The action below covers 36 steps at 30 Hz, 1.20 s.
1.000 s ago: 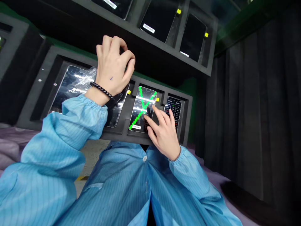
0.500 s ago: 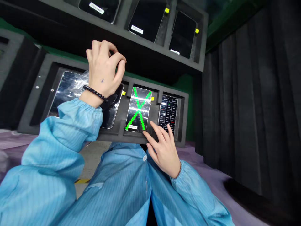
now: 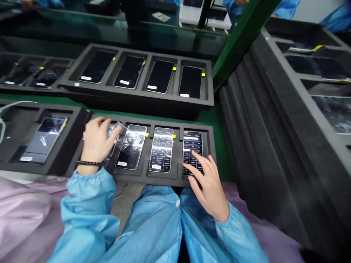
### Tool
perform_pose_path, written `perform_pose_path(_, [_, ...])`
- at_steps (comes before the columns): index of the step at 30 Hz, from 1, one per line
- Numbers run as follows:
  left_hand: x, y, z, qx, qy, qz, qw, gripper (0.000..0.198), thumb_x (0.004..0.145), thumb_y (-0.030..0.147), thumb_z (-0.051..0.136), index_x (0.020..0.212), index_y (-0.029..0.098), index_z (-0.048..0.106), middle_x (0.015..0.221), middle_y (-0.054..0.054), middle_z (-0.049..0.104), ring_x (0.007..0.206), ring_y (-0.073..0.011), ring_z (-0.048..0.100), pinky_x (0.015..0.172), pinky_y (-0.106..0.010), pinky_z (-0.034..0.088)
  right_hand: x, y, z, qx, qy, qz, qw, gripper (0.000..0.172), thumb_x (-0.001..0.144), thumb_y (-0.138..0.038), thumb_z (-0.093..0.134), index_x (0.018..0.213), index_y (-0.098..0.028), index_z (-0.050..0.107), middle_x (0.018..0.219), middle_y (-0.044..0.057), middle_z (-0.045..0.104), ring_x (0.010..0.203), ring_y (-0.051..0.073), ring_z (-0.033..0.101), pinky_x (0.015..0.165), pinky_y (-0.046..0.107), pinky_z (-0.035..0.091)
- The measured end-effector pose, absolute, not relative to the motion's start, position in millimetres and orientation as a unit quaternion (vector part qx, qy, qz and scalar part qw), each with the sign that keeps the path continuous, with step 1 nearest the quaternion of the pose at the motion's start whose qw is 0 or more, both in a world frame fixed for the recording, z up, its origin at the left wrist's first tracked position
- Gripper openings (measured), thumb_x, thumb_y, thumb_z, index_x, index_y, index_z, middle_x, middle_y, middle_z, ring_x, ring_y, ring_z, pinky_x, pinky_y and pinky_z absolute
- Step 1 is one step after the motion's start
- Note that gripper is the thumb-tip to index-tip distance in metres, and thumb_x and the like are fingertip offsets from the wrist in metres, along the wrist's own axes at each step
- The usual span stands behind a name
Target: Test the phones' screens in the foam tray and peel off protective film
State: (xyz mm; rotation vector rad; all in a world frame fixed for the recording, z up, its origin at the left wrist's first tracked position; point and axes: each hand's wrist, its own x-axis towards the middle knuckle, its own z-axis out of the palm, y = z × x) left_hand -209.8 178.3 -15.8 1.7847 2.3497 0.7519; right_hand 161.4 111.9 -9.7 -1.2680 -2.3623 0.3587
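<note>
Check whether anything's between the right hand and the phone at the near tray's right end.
Nothing visible is: the right hand has its fingers over the phone, reaching across its lower screen. Whether they touch is unclear.

Blue sleeves (image 3: 89, 204), black bracelet (image 3: 89, 163), charcoal tray (image 3: 161, 179), black phone (image 3: 196, 143) with pale grid, yellow tabs (image 3: 174, 136)

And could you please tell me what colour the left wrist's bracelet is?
The bracelet is black; it shows best in the head view.
</note>
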Motion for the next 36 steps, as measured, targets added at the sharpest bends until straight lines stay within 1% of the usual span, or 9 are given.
perform_pose_path(6, [-209, 178, -43, 0.532, 0.794, 0.289, 0.052, 0.033, 0.077, 0.051, 0.059, 0.090, 0.022, 0.065, 0.131, -0.020, 0.059, 0.135, -0.0450, 0.046, 0.114, -0.067, 0.032, 174, 111, -27, -0.467, -0.833, 0.161, 0.249, 0.033, 0.101, -0.024, 0.047, 0.132, -0.027, 0.061, 0.154, 0.010, 0.048, 0.140, 0.030, 0.049, 0.119, 0.066, 0.035])
perform_pose_path(9, [-203, 176, -24, 0.507, 0.786, 0.349, 0.062, 0.024, 0.072, 0.048, 0.064, 0.072, 0.024, 0.060, 0.114, -0.014, 0.068, 0.125, -0.0410, 0.057, 0.114, -0.062, 0.037, 175, 111, -27, -0.460, -0.830, 0.164, 0.269, 0.033, 0.101, -0.024, 0.049, 0.131, -0.028, 0.062, 0.153, 0.009, 0.048, 0.139, 0.030, 0.049, 0.119, 0.065, 0.035])
perform_pose_path(12, [-179, 155, 12, 0.477, 0.761, 0.430, 0.091, 0.023, 0.081, 0.049, 0.058, 0.080, 0.026, 0.059, 0.104, -0.007, 0.073, 0.110, -0.0342, 0.068, 0.104, -0.056, 0.051, 174, 111, -21, -0.456, -0.818, 0.188, 0.296, 0.033, 0.100, -0.024, 0.050, 0.130, -0.030, 0.064, 0.152, 0.007, 0.051, 0.139, 0.030, 0.050, 0.117, 0.062, 0.041])
perform_pose_path(16, [-118, 123, 46, 0.416, 0.626, 0.547, 0.369, 0.017, 0.088, 0.046, 0.059, 0.086, 0.030, 0.056, 0.089, -0.001, 0.077, 0.087, -0.0279, 0.075, 0.070, -0.043, 0.062, 162, 113, -5, -0.425, -0.772, 0.324, 0.342, 0.031, 0.098, -0.027, 0.052, 0.126, -0.031, 0.065, 0.143, 0.005, 0.060, 0.132, 0.026, 0.058, 0.109, 0.045, 0.053])
perform_pose_path(20, [-60, 115, 41, 0.371, 0.524, 0.552, 0.532, 0.016, 0.089, 0.045, 0.061, 0.086, 0.029, 0.057, 0.095, -0.001, 0.079, 0.088, -0.0262, 0.076, 0.077, -0.043, 0.062, 146, 117, 6, -0.399, -0.689, 0.445, 0.409, 0.051, 0.086, -0.031, 0.065, 0.135, -0.022, 0.056, 0.134, 0.009, 0.064, 0.117, 0.023, 0.066, 0.096, 0.034, 0.058])
perform_pose_path(24, [-37, 115, 21, 0.320, 0.471, 0.511, 0.644, 0.022, 0.087, 0.043, 0.067, 0.090, 0.026, 0.053, 0.097, -0.005, 0.079, 0.087, -0.0256, 0.075, 0.074, -0.039, 0.061, 147, 118, 3, -0.465, -0.581, 0.484, 0.460, 0.008, 0.085, -0.028, 0.066, 0.082, -0.021, 0.064, 0.079, 0.000, 0.068, 0.073, 0.014, 0.065, 0.070, 0.025, 0.055])
perform_pose_path(26, [-37, 115, 13, 0.280, 0.459, 0.486, 0.689, 0.029, 0.081, 0.039, 0.074, 0.094, 0.023, 0.053, 0.094, -0.008, 0.078, 0.076, -0.0216, 0.073, 0.065, -0.032, 0.058, 155, 115, -1, -0.476, -0.538, 0.512, 0.471, 0.020, 0.089, -0.030, 0.063, 0.072, -0.021, 0.059, 0.068, -0.002, 0.063, 0.065, 0.012, 0.061, 0.065, 0.023, 0.051])
perform_pose_path(32, [-51, 116, 0, 0.325, 0.475, 0.543, 0.612, 0.050, 0.068, 0.025, 0.086, 0.111, 0.021, 0.059, 0.077, 0.001, 0.065, 0.068, -0.0092, 0.059, 0.063, -0.020, 0.049, 178, 115, -20, -0.494, -0.460, 0.539, 0.504, 0.023, 0.090, -0.035, 0.066, 0.074, -0.021, 0.059, 0.066, -0.003, 0.063, 0.050, 0.007, 0.051, 0.048, 0.020, 0.042])
perform_pose_path(36, [-52, 109, 1, 0.506, 0.538, 0.564, 0.370, 0.021, 0.075, 0.021, 0.081, 0.092, 0.019, 0.068, 0.080, 0.000, 0.066, 0.074, -0.0118, 0.062, 0.067, -0.024, 0.051, 184, 126, -31, -0.486, -0.413, 0.567, 0.521, 0.022, 0.089, -0.044, 0.068, 0.094, -0.022, 0.064, 0.089, 0.002, 0.072, 0.052, 0.009, 0.059, 0.043, 0.020, 0.042])
